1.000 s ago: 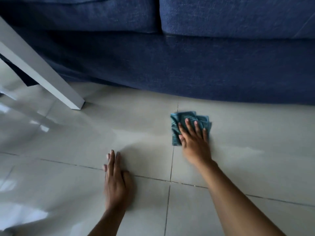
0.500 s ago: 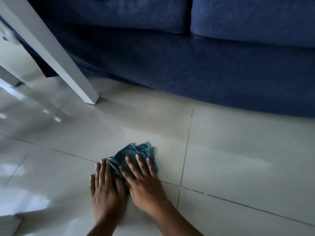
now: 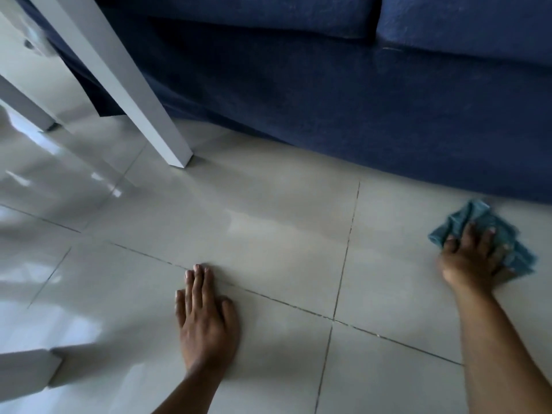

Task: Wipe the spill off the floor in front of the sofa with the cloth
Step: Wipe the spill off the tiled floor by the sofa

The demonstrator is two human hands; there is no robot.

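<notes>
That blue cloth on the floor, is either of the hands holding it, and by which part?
The right hand presses the cloth flat on the floor with palm and fingers over its near part. The left hand lies flat on bare tile, holding nothing.

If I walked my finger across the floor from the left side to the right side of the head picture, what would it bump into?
White table leg → left hand, flat on the tiles → right hand, pressing on the blue cloth.

Crumpled teal cloth (image 3: 466, 224) on pale tiled floor (image 3: 268, 234), far right, just before dark blue fabric sofa (image 3: 328, 94). Right hand (image 3: 470, 258) atop cloth. Left hand (image 3: 206, 321) flat on floor, centre. White square table leg (image 3: 143, 106) on floor, left, before sofa.
</notes>
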